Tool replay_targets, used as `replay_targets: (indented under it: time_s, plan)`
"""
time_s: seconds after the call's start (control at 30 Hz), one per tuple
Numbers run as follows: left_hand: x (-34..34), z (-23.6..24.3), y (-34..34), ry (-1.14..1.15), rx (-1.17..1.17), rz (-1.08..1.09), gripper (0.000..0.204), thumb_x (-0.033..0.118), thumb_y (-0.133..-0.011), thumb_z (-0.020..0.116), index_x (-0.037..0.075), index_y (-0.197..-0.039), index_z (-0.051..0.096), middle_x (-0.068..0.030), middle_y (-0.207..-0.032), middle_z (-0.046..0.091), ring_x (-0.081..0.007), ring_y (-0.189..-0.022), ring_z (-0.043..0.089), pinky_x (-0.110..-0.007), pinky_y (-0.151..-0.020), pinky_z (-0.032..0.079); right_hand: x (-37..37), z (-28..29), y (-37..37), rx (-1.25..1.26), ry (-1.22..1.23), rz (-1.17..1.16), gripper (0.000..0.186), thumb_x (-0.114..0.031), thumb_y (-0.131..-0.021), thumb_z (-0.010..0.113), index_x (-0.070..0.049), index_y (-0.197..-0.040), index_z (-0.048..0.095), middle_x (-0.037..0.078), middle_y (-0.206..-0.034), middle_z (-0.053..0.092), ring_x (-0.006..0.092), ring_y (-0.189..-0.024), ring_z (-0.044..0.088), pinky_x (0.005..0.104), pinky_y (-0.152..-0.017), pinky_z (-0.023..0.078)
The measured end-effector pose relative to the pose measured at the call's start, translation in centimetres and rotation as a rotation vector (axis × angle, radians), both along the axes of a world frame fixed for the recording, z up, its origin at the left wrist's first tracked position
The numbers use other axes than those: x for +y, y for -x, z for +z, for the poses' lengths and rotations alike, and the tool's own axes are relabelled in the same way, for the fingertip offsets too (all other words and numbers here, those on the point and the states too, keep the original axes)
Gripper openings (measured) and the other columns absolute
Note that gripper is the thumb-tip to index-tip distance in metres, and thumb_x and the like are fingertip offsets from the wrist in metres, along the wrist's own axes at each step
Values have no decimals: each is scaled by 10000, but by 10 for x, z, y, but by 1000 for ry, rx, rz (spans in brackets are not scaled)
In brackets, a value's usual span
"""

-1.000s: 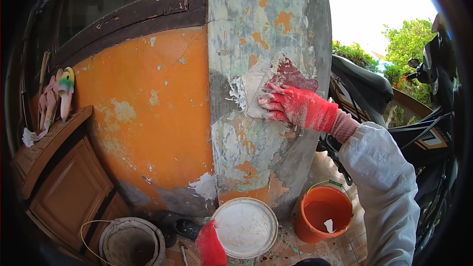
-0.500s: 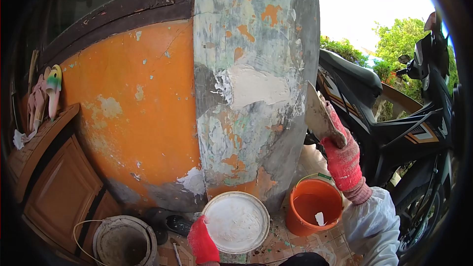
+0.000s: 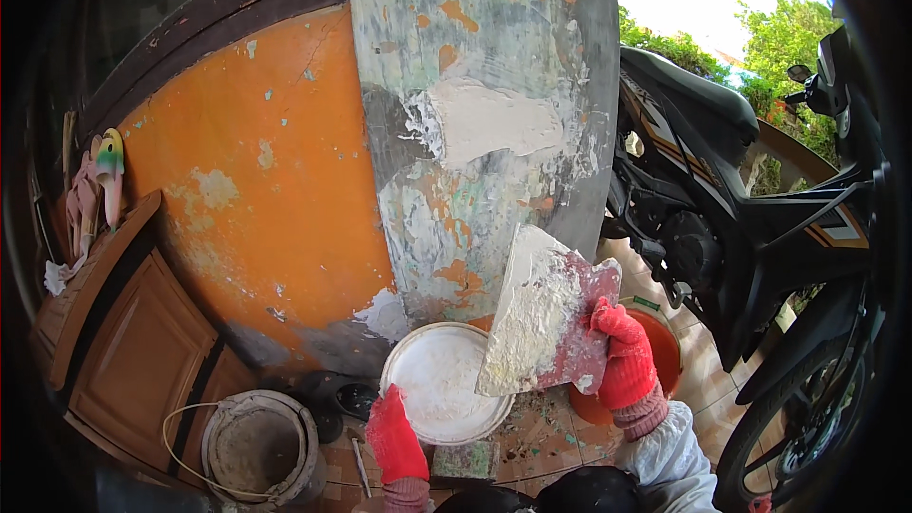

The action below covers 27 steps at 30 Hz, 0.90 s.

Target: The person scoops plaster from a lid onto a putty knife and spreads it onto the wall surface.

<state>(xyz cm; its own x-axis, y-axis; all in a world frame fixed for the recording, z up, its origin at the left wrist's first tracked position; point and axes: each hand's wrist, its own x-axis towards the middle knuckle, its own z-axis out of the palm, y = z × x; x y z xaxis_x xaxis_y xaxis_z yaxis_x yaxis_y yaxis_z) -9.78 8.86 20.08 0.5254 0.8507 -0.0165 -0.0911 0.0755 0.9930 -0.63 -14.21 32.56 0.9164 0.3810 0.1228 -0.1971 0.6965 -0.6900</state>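
My right hand (image 3: 627, 359), in a red knit glove, is closed on the dull red handle of a wide putty knife (image 3: 538, 313). Pale putty coats the broad blade, which is tilted up in front of the pillar and overlaps the right side of a round white tub (image 3: 452, 441). White putty (image 3: 435, 370) fills this tub. My left hand (image 3: 395, 439), gloved the same way, is closed on the tub's near left rim; its fingertips are partly hidden. Above, a smooth cream putty patch (image 3: 496, 122) covers part of the peeling pillar (image 3: 475, 190).
An orange bucket (image 3: 591, 407) stands behind my right hand. At left are a dirty grey bucket (image 3: 309, 446), a thin stick (image 3: 362, 467), black footwear (image 3: 323, 399) and a wooden cabinet (image 3: 142, 328). A greenish block (image 3: 464, 461) lies by the tub. A motorcycle (image 3: 712, 218) fills the right side.
My right hand has brought the putty knife down and left from beside the pillar's right edge to the tub, its coated face now showing. My left hand stays at the tub. The view has shifted.
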Motion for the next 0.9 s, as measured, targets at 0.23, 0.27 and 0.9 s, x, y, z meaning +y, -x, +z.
replay_targets:
  time_s: [0.23, 0.27, 0.9]
  plan:
    - [-3, 2, 2, 68, 45, -15, 311, 334, -900, 549, 35, -893, 634, -37, -817, 581, -138, -759, 518, -291, -722, 415, 4, -33, -6, 149, -135, -56, 112, -175, -866, 564, -68, -897, 582, 49, -950, 601, 214, -920, 584, 393, -891, 466]
    - [-5, 5, 2, 76, 54, -16, 311, 334, -900, 549, 35, -893, 634, -37, -817, 581, -138, -759, 518, -291, -722, 415, 1, -42, -6, 126, -115, -83, 133, -185, -874, 562, -61, -912, 592, 58, -960, 612, 218, -929, 589, 397, -899, 466]
    - [-10, 23, 7, -138, -14, 24, 317, 343, -922, 512, 41, -914, 608, -32, -886, 551, -147, -858, 499, -286, -820, 388, -12, -52, 15, -139, 449, -518, 179, -131, -875, 554, -19, -1010, 521, 35, -889, 577, 152, -807, 574, 316, -764, 493]
